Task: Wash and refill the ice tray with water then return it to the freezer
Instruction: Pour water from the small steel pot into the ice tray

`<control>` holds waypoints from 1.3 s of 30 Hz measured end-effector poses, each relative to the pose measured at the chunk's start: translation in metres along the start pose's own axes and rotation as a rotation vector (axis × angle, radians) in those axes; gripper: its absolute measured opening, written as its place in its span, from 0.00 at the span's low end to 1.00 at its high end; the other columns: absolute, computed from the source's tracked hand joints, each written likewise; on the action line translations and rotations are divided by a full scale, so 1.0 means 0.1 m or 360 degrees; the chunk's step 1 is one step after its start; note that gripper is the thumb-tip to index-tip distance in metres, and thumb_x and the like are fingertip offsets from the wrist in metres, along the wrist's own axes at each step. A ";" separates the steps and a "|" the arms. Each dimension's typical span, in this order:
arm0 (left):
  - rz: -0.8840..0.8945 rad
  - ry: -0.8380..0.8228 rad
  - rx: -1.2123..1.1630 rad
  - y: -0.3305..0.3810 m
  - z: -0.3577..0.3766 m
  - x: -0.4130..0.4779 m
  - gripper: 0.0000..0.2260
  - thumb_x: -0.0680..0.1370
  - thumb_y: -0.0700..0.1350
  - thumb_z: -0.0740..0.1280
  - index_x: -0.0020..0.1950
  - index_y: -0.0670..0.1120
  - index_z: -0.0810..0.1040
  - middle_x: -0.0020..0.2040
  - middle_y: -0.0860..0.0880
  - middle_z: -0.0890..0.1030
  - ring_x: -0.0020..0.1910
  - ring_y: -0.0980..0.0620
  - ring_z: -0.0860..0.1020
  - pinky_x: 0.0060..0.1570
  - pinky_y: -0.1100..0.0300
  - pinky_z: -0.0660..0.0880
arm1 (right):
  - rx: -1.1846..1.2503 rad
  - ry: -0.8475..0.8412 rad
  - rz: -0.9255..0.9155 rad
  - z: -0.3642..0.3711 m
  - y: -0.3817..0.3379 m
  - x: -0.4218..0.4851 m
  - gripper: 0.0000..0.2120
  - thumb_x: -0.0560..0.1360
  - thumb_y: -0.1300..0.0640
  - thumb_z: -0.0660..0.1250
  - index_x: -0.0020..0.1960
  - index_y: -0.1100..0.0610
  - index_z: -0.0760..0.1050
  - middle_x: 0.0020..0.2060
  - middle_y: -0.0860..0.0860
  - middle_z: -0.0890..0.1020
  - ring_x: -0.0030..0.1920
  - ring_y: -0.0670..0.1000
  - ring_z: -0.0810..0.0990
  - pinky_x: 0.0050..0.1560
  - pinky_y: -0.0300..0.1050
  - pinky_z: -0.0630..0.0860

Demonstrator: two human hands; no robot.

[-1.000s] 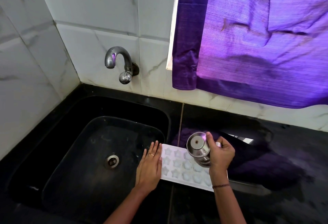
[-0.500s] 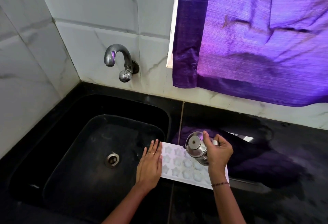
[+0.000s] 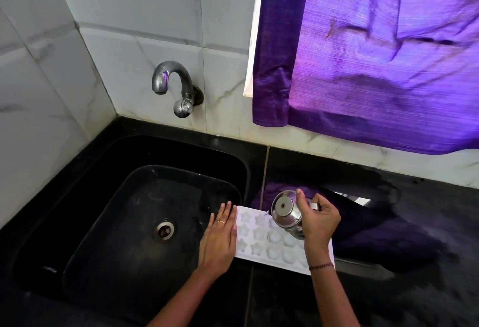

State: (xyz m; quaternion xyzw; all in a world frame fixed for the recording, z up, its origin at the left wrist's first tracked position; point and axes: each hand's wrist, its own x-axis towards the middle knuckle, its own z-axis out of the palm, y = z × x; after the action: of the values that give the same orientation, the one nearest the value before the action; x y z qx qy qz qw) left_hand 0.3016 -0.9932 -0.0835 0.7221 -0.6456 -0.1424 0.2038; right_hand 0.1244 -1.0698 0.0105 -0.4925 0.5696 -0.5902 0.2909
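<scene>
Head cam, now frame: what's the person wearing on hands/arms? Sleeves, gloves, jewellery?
No sleeves or gloves in view: the left forearm and right forearm are bare down to the frame edge. The left hand wears a thin gold-coloured ring on one finger. The right hand shows no ring; its wrist carries a thin dark beaded bracelet.

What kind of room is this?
Probably a kitchen: a black sink set in a dark counter, a tap on the wall above it, and an ice tray beside the sink.
</scene>
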 end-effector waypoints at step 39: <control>0.0014 0.0036 0.0018 -0.01 0.01 0.00 0.29 0.77 0.55 0.34 0.77 0.50 0.51 0.76 0.56 0.50 0.75 0.62 0.47 0.74 0.63 0.40 | -0.0117 0.0059 -0.0165 -0.30 0.15 0.14 0.23 0.69 0.63 0.75 0.25 0.54 0.63 0.20 0.44 0.65 0.24 0.44 0.63 0.27 0.30 0.62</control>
State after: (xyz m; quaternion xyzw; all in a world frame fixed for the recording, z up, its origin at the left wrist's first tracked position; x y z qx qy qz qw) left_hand 0.3017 -0.9933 -0.0851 0.7220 -0.6471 -0.1295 0.2076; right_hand 0.0886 -1.0740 0.0036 -0.5207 0.5700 -0.5921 0.2311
